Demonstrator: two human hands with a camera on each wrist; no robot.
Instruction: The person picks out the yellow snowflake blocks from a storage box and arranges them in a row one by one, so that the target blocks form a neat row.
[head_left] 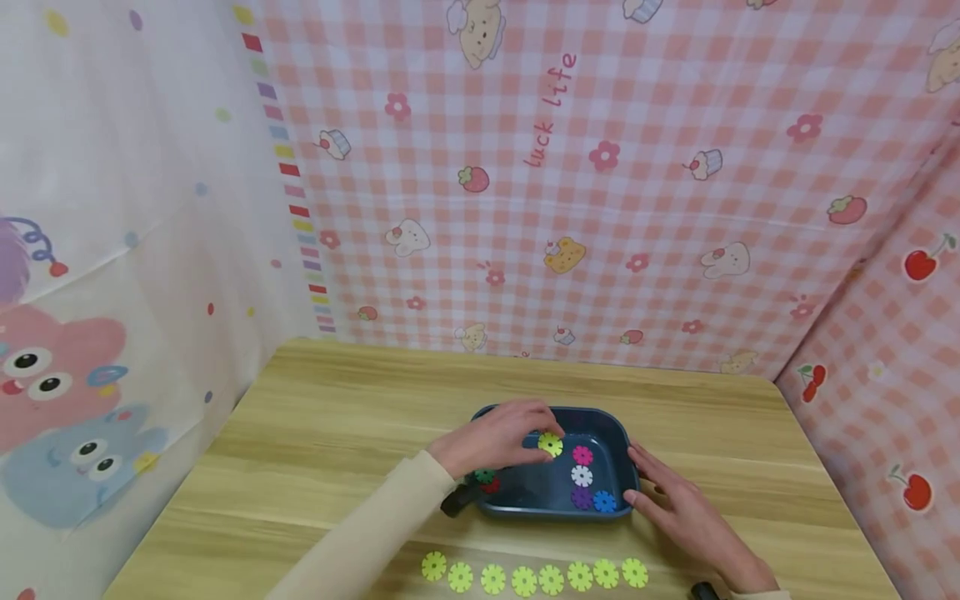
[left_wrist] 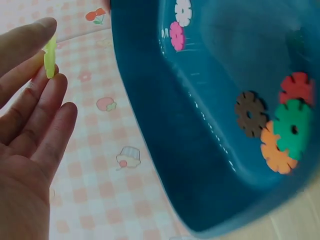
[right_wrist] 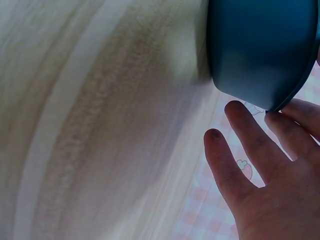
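My left hand (head_left: 501, 435) pinches a yellow-green snowflake disc (head_left: 551, 444) between thumb and fingertips, over the dark blue bin (head_left: 555, 513). In the left wrist view the same disc is seen edge-on. Inside the bin, a pink disc (head_left: 582, 455), a white disc (head_left: 582, 476), a purple disc (head_left: 581, 498) and a blue disc (head_left: 604, 501) lie towards the right. At its left end are a green disc (left_wrist: 294, 129), a red disc (left_wrist: 297, 88), an orange disc (left_wrist: 277, 152) and a brown disc (left_wrist: 251, 114). My right hand (head_left: 686, 508), fingers extended, rests against the bin's right end.
In front of the bin, a row of several yellow-green discs (head_left: 524, 581) lies on the wooden table (head_left: 337, 400). A pink checked cloth (head_left: 660, 208) hangs behind the table, and a white printed cloth (head_left: 172, 275) hangs at the left.
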